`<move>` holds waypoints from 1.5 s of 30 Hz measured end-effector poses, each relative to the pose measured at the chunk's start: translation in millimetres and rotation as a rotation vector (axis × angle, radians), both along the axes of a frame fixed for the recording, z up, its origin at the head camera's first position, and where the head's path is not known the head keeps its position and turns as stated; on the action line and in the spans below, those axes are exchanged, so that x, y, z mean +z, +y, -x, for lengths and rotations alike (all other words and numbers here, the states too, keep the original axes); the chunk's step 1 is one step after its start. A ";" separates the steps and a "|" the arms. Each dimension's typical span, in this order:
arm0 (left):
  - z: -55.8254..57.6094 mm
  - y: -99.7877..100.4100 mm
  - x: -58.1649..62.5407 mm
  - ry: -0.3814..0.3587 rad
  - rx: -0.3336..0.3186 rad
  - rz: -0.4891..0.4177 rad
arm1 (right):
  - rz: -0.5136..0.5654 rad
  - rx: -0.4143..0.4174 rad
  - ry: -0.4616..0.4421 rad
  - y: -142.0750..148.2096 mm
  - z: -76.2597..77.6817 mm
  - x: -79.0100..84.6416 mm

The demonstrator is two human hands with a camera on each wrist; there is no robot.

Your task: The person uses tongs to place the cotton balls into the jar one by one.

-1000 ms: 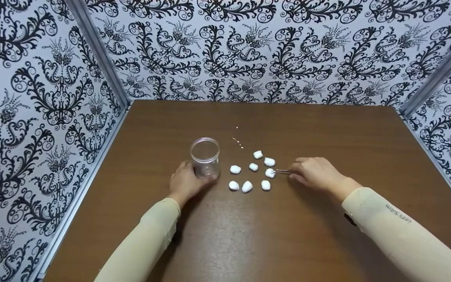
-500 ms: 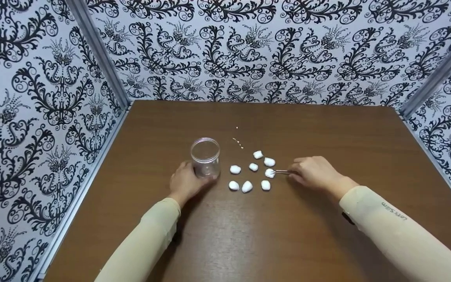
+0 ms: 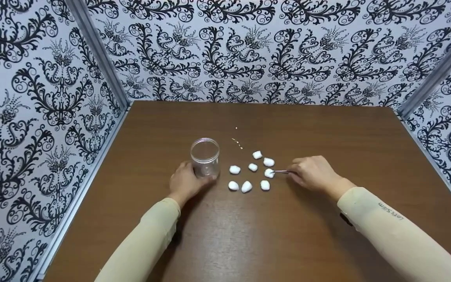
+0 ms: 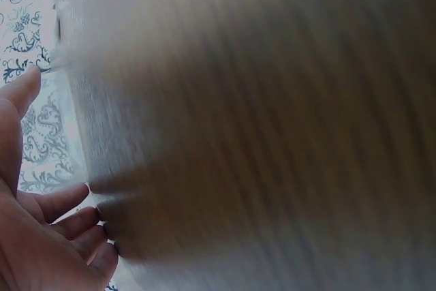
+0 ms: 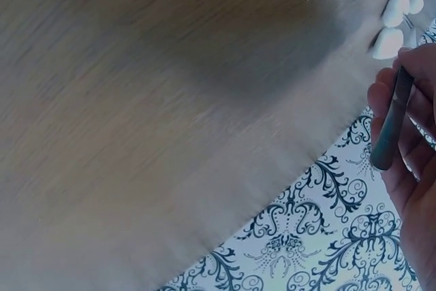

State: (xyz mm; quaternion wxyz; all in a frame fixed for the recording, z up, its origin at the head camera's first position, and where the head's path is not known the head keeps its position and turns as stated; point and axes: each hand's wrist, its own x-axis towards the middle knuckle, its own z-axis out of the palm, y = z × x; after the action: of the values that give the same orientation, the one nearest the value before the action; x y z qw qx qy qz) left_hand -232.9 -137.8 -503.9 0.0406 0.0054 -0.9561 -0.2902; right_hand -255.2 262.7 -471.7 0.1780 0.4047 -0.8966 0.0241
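In the head view, my left hand [image 3: 186,182] curves round the lower side of a clear, lidless jar [image 3: 206,166] that stands upright on the table. My right hand [image 3: 313,172] pinches a pair of metal tweezers [image 3: 281,171], whose tips meet a white cotton ball [image 3: 269,173]. The tweezers' rounded back end [image 5: 385,155] juts out of the hand in the right wrist view. Several more cotton balls [image 3: 246,187] lie loosely between the jar and the tweezers. Seen from the left wrist, the thumb and fingers [image 4: 75,223] are spread apart around the jar's place.
The brown wooden table [image 3: 225,243] fills the space below the hands. Small bright specks [image 3: 237,143] show on it beyond the cotton balls. Patterned panels [image 3: 245,51] close off the back and both sides, with grey metal posts [image 3: 96,51] at the corners.
The right forearm has shifted slightly left, and the tweezers' prongs look closer together at the cotton ball. My left hand and the jar have stayed in place.
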 end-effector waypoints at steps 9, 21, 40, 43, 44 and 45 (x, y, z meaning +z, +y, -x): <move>-0.1 -0.9 0.4 -0.004 -0.004 0.000 | 0.020 -0.011 -0.001 -0.1 -1.2 8.2; -0.2 -1.0 0.5 -0.009 -0.017 0.004 | 0.057 0.031 0.048 -13.1 4.8 21.6; -0.8 -0.4 0.1 0.006 -0.013 0.022 | 0.093 0.130 0.113 -81.4 25.1 71.6; -0.7 -0.3 0.4 0.011 -0.013 0.025 | 0.113 0.138 0.130 -97.0 28.1 80.2; -0.6 -0.3 0.3 0.013 -0.013 0.026 | 0.121 0.141 0.136 -102.3 28.9 82.5; -0.7 -0.2 0.5 0.014 -0.013 0.028 | 0.131 0.144 0.142 -107.5 29.5 84.5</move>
State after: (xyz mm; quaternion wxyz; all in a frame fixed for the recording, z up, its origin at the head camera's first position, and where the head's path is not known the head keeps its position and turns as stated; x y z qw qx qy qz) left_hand -232.2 -138.0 -503.4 0.0454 -0.0032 -0.9598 -0.2769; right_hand -284.7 155.2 -387.2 0.2651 0.4562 -0.8469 0.0665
